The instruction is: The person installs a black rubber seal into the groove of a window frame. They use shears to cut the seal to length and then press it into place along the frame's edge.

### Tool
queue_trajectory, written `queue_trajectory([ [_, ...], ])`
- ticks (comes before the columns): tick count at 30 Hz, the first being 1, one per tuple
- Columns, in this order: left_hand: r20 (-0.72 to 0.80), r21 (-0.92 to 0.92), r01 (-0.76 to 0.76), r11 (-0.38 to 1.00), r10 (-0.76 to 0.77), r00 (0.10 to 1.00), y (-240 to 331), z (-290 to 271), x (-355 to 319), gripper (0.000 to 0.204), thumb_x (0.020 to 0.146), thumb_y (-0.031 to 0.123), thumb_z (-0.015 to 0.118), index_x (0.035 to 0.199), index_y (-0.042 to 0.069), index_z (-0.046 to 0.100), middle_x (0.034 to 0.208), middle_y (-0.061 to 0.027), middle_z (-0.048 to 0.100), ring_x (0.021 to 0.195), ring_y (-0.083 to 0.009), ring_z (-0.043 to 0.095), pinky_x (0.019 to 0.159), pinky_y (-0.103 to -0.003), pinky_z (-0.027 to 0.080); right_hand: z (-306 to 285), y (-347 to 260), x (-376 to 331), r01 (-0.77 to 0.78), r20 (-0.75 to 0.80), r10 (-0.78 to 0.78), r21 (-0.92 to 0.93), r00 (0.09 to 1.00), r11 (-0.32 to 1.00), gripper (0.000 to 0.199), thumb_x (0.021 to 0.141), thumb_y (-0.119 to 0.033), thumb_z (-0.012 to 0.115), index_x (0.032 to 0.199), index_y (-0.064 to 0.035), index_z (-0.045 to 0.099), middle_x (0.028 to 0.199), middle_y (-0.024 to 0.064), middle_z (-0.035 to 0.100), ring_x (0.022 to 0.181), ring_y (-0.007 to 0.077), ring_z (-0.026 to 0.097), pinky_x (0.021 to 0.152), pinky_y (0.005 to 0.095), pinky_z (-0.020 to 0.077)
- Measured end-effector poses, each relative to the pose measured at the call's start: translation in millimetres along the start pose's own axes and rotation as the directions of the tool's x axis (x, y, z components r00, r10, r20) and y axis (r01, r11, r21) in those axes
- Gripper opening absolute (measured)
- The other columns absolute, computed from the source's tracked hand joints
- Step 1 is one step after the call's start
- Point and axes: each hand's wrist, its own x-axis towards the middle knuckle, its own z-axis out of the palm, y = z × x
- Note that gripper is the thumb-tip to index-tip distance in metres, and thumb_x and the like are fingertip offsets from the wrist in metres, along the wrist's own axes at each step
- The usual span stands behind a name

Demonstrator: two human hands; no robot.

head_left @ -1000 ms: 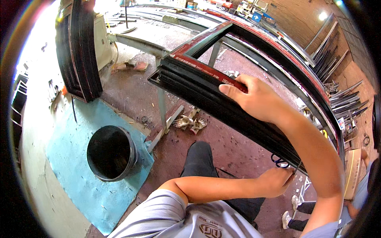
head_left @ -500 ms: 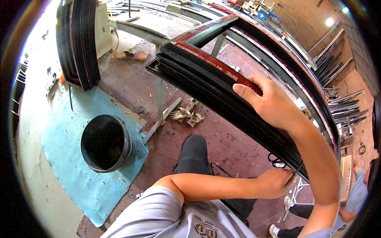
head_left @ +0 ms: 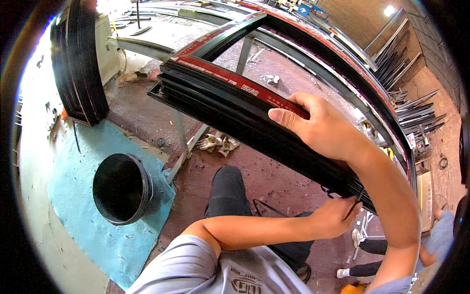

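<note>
A black window frame (head_left: 235, 103) with red printed film along its top edge runs from the upper middle toward the lower right. My right hand (head_left: 320, 125) grips its near side, thumb on the black profile and fingers over the red film. Lower down, my left hand (head_left: 335, 218) is closed at the underside of the same profile. A thin dark strip (head_left: 361, 195) sticks up from its fingers; the strip's kind does not show. Small dark blue loops (head_left: 333, 192) lie just beyond that hand, partly hidden by the frame.
A black bucket (head_left: 122, 188) stands on a blue mat (head_left: 73, 196) at left. Black profiles (head_left: 81, 63) stand upright behind it. Work gloves (head_left: 218, 143) lie on the reddish floor by a metal stand leg (head_left: 188, 147). Another person (head_left: 438, 240) is at the lower right.
The view has shifted, so the frame and bucket sit further left and lower. My right hand has slid along the profile toward my left hand, baring more red film. My left hand stays closed.
</note>
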Motion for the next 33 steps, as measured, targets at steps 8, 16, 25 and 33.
queue_trajectory([
  [8, -0.022, -0.158, 0.034, 0.987, -0.038, 0.999, 8, 12, 5, 0.029, 0.098, 0.020, 0.045, 0.091, -0.007, 0.052, 0.070, -0.0304, 0.055, 0.072, -0.0489, 0.056, 0.063, -0.053, 0.044, 3, 10, 1, 0.020, -0.052, -0.018, 0.041, 0.998, 0.999, 0.057, 0.088, -0.050, 0.062, 0.099, 0.0053, 0.065, 0.095, 0.0303, 0.065, 0.094, 0.0421, 0.063, 0.083, 0.0444, 0.0488],
  [16, 0.047, -0.241, 0.182, 0.953, -0.176, 0.983, 14, 6, 10, 0.029, 0.100, 0.023, 0.044, 0.094, -0.004, 0.053, 0.062, -0.0226, 0.055, 0.063, -0.0397, 0.059, 0.058, -0.046, 0.043, -8, 15, -14, 0.012, 0.000, -0.012, -0.024, 1.000, 1.000, 0.062, 0.087, -0.053, 0.061, 0.101, 0.0073, 0.064, 0.096, 0.0306, 0.065, 0.096, 0.0417, 0.063, 0.085, 0.0439, 0.0490],
  [25, 0.100, -0.334, 0.194, 0.923, -0.170, 0.980, 7, 23, 13, 0.033, 0.102, 0.027, 0.044, 0.094, -0.004, 0.050, 0.062, -0.0158, 0.055, 0.055, -0.0268, 0.054, 0.055, -0.040, 0.043, -4, 25, -15, 0.012, -0.085, -0.017, -0.060, 0.996, 0.998, 0.065, 0.087, -0.056, 0.059, 0.101, 0.0079, 0.064, 0.097, 0.0304, 0.065, 0.097, 0.0411, 0.063, 0.086, 0.0446, 0.0488],
  [33, 0.038, -0.557, 0.175, 0.812, -0.185, 0.982, -3, 28, 15, 0.030, 0.103, 0.024, 0.042, 0.093, -0.004, 0.049, 0.063, -0.0096, 0.050, 0.055, -0.0162, 0.046, 0.052, -0.035, 0.040, -12, 25, -27, -0.028, -0.038, 0.025, -0.081, 0.999, 0.996, 0.066, 0.086, -0.057, 0.060, 0.101, 0.0070, 0.065, 0.095, 0.0297, 0.065, 0.095, 0.0413, 0.064, 0.085, 0.0454, 0.0491],
])
